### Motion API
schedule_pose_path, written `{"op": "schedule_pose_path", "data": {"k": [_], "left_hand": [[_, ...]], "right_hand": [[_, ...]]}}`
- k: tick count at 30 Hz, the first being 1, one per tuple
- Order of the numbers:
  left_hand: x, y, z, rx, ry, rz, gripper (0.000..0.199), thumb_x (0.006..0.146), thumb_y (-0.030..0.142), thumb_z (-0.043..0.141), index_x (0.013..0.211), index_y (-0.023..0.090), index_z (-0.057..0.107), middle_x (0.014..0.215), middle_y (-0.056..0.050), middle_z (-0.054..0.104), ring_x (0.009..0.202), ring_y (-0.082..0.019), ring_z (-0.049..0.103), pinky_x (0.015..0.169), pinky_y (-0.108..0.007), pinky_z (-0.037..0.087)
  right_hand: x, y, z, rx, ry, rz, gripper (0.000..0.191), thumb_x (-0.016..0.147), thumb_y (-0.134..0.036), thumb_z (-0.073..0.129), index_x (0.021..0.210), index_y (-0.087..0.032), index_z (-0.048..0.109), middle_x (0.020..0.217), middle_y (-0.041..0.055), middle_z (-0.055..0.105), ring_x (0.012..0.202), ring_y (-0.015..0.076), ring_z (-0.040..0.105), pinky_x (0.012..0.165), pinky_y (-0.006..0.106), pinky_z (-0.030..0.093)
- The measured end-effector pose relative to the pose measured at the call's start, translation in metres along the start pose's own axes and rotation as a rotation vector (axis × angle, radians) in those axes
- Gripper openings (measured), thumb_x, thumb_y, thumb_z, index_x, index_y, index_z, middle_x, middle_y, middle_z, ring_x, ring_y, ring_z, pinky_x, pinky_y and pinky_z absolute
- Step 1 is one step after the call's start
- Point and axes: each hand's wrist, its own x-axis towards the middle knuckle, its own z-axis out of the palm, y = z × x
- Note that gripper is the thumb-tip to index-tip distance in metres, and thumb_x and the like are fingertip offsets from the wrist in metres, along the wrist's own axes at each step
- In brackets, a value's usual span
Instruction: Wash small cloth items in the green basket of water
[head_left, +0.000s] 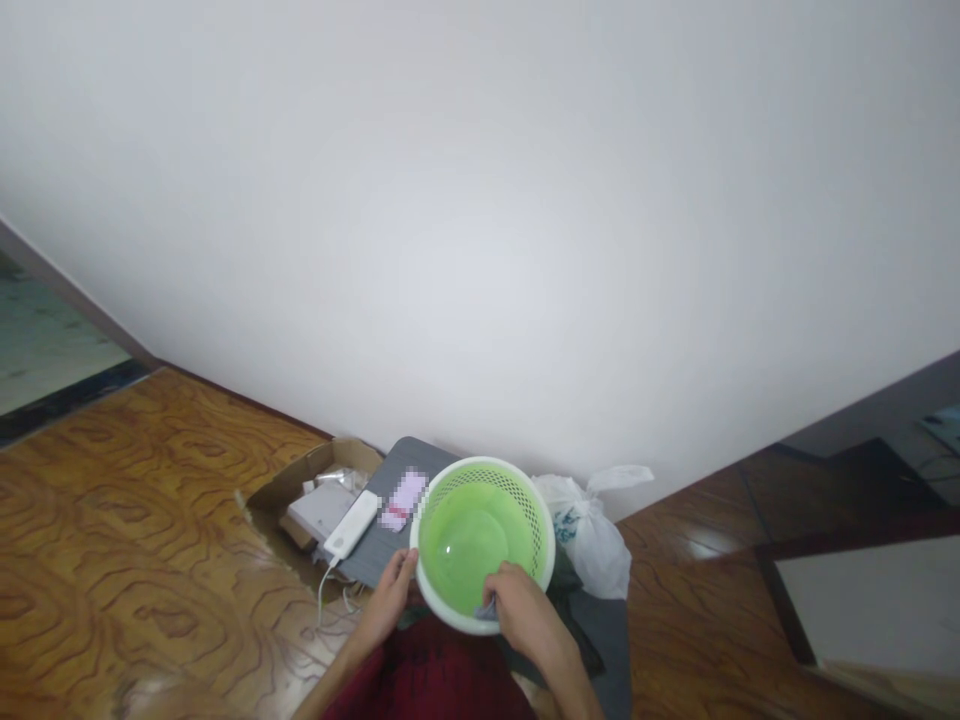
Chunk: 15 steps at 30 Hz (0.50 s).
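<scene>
A green basin (469, 535) with a white rim and a perforated band round its upper wall sits in front of me, tilted so I look into it. My left hand (394, 588) grips the rim on the left, thumb near the top edge. At the near right side, my right hand (517, 605) reaches over the rim with its fingers curled. A small grey-blue cloth (487, 608) pokes out from under those fingers against the inner wall. Part of the cloth is hidden by the hand.
Under the basin is a dark grey tabletop (615, 640). On it lie a white power strip (352, 525), a blurred pinkish item (405, 500) and a tied white plastic bag (592, 535). A cardboard box (277, 500) stands left, below the white wall (480, 250).
</scene>
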Motion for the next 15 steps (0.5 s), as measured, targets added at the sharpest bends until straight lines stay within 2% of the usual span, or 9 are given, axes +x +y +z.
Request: {"op": "schedule_pose_path", "data": {"k": [4, 7, 9, 11, 15], "left_hand": [[-0.001, -0.001, 0.002, 0.012, 0.018, -0.001, 0.071, 0.063, 0.083, 0.075, 0.097, 0.023, 0.058, 0.077, 0.000, 0.073, 0.069, -0.026, 0.075, 0.060, -0.036, 0.059], [-0.001, -0.001, 0.003, 0.011, 0.027, -0.002, 0.074, 0.060, 0.086, 0.075, 0.096, 0.023, 0.057, 0.071, 0.001, 0.070, 0.069, -0.028, 0.075, 0.059, -0.037, 0.059], [-0.001, -0.002, 0.003, 0.010, 0.022, -0.003, 0.076, 0.060, 0.087, 0.075, 0.097, 0.023, 0.056, 0.072, 0.001, 0.070, 0.070, -0.028, 0.075, 0.060, -0.038, 0.059], [0.000, -0.004, 0.002, 0.020, 0.019, -0.002, 0.077, 0.061, 0.088, 0.074, 0.099, 0.023, 0.056, 0.074, 0.001, 0.070, 0.071, -0.028, 0.075, 0.062, -0.039, 0.059], [0.004, -0.009, -0.002, 0.055, 0.036, -0.009, 0.074, 0.065, 0.084, 0.074, 0.102, 0.023, 0.057, 0.072, 0.002, 0.067, 0.067, -0.026, 0.072, 0.063, -0.038, 0.058]], "right_hand": [[0.010, -0.020, 0.008, 0.065, -0.017, -0.078, 0.038, 0.094, -0.003, 0.046, 0.104, -0.016, 0.080, 0.111, 0.0113, 0.069, 0.111, 0.0216, 0.063, 0.100, 0.029, 0.044], [0.018, -0.038, 0.018, 0.116, 0.036, -0.139, 0.037, 0.095, -0.004, 0.045, 0.107, -0.016, 0.078, 0.114, 0.0102, 0.068, 0.111, 0.0199, 0.062, 0.101, 0.027, 0.043], [0.018, -0.041, 0.022, 0.141, 0.070, -0.163, 0.038, 0.095, -0.003, 0.044, 0.108, -0.016, 0.077, 0.115, 0.0095, 0.067, 0.111, 0.0191, 0.062, 0.100, 0.026, 0.043], [0.014, -0.035, 0.023, 0.152, 0.073, -0.164, 0.038, 0.095, -0.003, 0.044, 0.106, -0.017, 0.077, 0.113, 0.0092, 0.067, 0.108, 0.0189, 0.061, 0.098, 0.026, 0.043], [0.000, -0.008, 0.020, 0.119, 0.082, -0.090, 0.041, 0.093, -0.001, 0.042, 0.098, -0.018, 0.079, 0.108, 0.0094, 0.068, 0.105, 0.0202, 0.060, 0.095, 0.028, 0.042]]}}
